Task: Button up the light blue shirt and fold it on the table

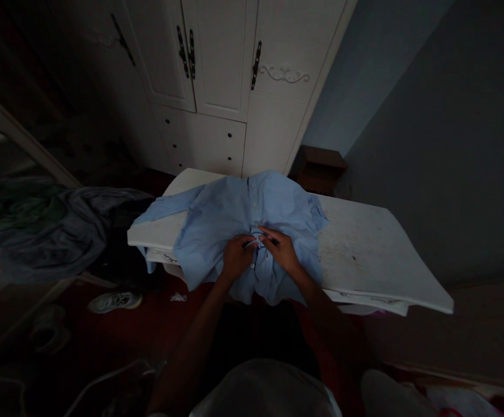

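A light blue button-up shirt (234, 214) lies spread over a white table (373, 249), its lower part hanging over the near edge. My left hand (236, 258) and my right hand (280, 246) meet at the shirt's front placket, both with fingers pinched on the fabric near a white button. One sleeve trails off to the left across the table corner.
A white wardrobe (221, 75) with dark handles stands behind the table. A brown box (319, 165) sits in the back corner. A heap of dark clothes (47, 226) lies at the left, with a white shoe (115, 301) on the red floor below.
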Demonstrator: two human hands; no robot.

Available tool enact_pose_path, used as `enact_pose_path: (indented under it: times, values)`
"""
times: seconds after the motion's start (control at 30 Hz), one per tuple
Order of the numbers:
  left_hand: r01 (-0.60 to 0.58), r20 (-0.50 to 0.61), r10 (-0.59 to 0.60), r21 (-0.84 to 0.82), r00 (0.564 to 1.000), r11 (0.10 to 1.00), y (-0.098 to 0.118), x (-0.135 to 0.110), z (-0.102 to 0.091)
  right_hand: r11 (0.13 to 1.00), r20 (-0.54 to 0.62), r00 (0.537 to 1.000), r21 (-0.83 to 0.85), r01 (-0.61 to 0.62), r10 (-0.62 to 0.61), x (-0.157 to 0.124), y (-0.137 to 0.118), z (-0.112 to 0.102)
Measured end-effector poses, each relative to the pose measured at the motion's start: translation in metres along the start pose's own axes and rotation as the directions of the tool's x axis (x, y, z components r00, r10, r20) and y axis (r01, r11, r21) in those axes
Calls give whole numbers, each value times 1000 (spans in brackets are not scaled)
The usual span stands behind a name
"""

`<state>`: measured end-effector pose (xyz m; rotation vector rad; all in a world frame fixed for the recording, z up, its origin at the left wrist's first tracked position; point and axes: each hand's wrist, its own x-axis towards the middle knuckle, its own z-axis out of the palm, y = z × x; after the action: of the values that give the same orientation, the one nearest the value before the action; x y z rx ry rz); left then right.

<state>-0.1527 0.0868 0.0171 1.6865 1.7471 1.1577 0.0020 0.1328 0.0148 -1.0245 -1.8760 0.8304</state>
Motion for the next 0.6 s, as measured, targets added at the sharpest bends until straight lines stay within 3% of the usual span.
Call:
enact_pose_path:
  times: [0.13,0.27,0.4,0.5,0.6]
  values:
    - [48,-2,-49,-134,999,990,0,2,1,957,104,969,-164,238,-223,3,0,-6]
    - [40,-26,-45,-169,999,985,-2,0,2,800,237,881,-369,472,-410,4,0,-12]
    - [4,-34,-10,-169,999,986,-5,-2,2,748,287,856,-418,516,-430,4,1,-16]
    - [3,-33,-12,-249,999,969,-7,-2,2,801,253,870,-344,490,-424,5,3,-15]
    - [9,-29,-19,-306,999,952,-9,-2,1,886,216,884,-127,447,-415,7,4,-14]
